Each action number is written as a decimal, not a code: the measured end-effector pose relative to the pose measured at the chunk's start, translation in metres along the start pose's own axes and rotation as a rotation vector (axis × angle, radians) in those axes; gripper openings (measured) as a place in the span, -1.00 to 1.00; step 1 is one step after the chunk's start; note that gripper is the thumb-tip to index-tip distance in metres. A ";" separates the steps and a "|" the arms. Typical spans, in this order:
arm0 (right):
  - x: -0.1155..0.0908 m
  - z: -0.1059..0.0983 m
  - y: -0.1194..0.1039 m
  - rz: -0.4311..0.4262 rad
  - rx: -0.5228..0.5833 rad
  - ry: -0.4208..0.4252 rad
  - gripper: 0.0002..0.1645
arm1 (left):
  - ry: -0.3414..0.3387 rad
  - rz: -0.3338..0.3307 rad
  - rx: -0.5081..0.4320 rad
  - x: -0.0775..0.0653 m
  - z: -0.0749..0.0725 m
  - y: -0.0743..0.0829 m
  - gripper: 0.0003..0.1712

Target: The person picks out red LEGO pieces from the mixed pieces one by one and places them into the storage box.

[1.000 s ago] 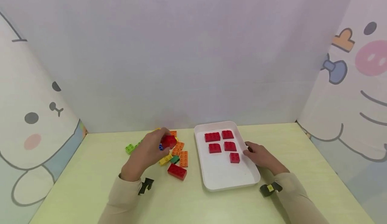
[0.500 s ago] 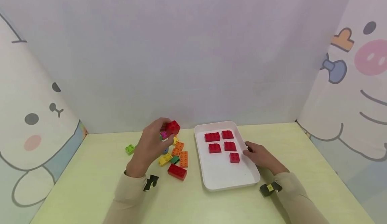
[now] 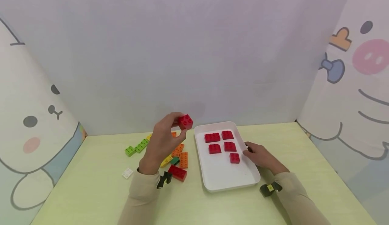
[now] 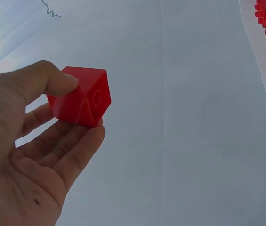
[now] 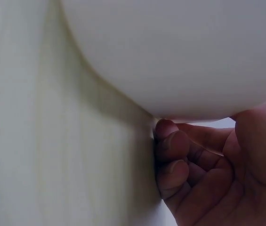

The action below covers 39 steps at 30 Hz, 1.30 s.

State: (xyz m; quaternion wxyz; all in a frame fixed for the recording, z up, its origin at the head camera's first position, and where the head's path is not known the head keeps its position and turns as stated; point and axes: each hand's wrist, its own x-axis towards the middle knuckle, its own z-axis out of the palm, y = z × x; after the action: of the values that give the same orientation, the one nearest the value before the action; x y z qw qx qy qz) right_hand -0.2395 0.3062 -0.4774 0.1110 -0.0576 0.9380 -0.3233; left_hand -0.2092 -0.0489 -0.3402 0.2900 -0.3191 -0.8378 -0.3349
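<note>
My left hand [image 3: 163,143] holds a red toy brick [image 3: 186,121] in the air, left of the white tray [image 3: 223,178]. In the left wrist view the thumb lies on one side of the brick [image 4: 83,96] and the fingers on the other. My right hand [image 3: 260,156] grips the tray's right side, thumb at the rim. From the right wrist view, its curled fingers [image 5: 173,146] sit against the tray wall [image 5: 180,61]. Several red bricks lie in the tray, among them a small square one [image 3: 234,158]. Another red brick [image 3: 177,173] rests on the table outside it.
Left of the tray lies a loose group of bricks, partly hidden by my left hand: orange [image 3: 183,160], dark green [image 3: 175,161], yellow [image 3: 166,161] and light green [image 3: 141,145]. A white brick [image 3: 127,173] sits nearer. Behind the table stands a pale wall [image 3: 194,56].
My left hand has lifted the red brick from the pile and carried it up and to the right. The white brick has come into sight. My right hand stays at the tray.
</note>
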 end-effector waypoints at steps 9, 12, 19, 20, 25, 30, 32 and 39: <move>0.001 0.000 0.001 -0.009 -0.010 0.004 -0.33 | -0.126 -0.042 0.060 0.000 0.008 0.005 -0.30; -0.001 -0.001 0.001 -0.006 -0.011 0.002 -0.33 | -0.124 -0.033 0.067 0.002 0.014 0.008 -0.36; -0.003 -0.003 0.000 -0.002 -0.002 0.004 -0.33 | -0.175 -0.075 -0.001 0.018 0.039 0.022 -0.42; -0.003 -0.003 -0.001 0.001 0.002 0.002 -0.32 | -0.192 -0.084 -0.005 0.020 0.042 0.024 -0.43; 0.000 -0.002 -0.003 -0.001 0.006 -0.003 -0.33 | -0.254 -0.124 0.006 0.023 0.050 0.028 -0.43; 0.003 -0.001 -0.004 0.003 0.004 -0.002 -0.33 | -0.294 -0.143 0.065 0.023 0.048 0.025 -0.42; 0.003 -0.001 -0.004 0.011 0.001 -0.005 -0.32 | -0.331 -0.137 0.072 0.022 0.050 0.025 -0.40; 0.001 0.000 0.001 -0.001 0.000 0.004 -0.35 | -0.521 -0.143 0.066 0.025 0.069 0.037 -0.38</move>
State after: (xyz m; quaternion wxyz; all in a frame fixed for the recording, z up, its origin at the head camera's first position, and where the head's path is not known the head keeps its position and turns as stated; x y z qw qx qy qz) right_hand -0.2403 0.3065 -0.4779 0.1091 -0.0576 0.9381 -0.3235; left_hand -0.2163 0.0323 -0.3508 0.0507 -0.3248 -0.9150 -0.2337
